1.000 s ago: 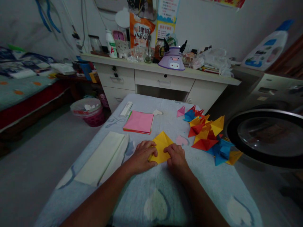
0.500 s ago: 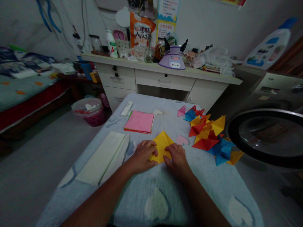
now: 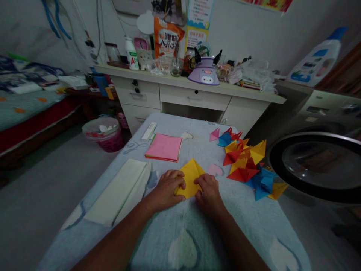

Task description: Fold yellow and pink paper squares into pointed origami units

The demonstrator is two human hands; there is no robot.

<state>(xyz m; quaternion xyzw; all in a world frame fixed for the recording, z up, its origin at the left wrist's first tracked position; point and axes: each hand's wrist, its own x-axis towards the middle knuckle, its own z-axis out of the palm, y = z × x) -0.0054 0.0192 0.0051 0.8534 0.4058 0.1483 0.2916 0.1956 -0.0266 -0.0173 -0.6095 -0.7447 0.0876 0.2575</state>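
A yellow origami paper [image 3: 190, 177], folded into a diamond shape, lies on the cloth-covered table [image 3: 158, 237] in front of me. My left hand [image 3: 169, 187] grips its left edge, with fingers curled on top and the thumb along the near side. On the opposite edge, my right hand [image 3: 208, 191] pinches the paper between thumb and fingers. Beyond my left hand sits a square stack of coloured paper [image 3: 164, 147], pink on top. To the right, several folded paper pieces [image 3: 243, 160] in red, yellow, blue and pink lie in a heap.
A folded pale cloth [image 3: 117, 192] lies at the left of the table, and a white narrow box [image 3: 149, 131] behind it. A cluttered white desk [image 3: 194, 96] stands beyond. On the right is a washing machine [image 3: 310, 154]; a waste bin [image 3: 105, 135] stands on the floor at left.
My right hand's fingers have curled in more at the paper's right edge. The left hand keeps its hold. The whole view has shifted slightly.
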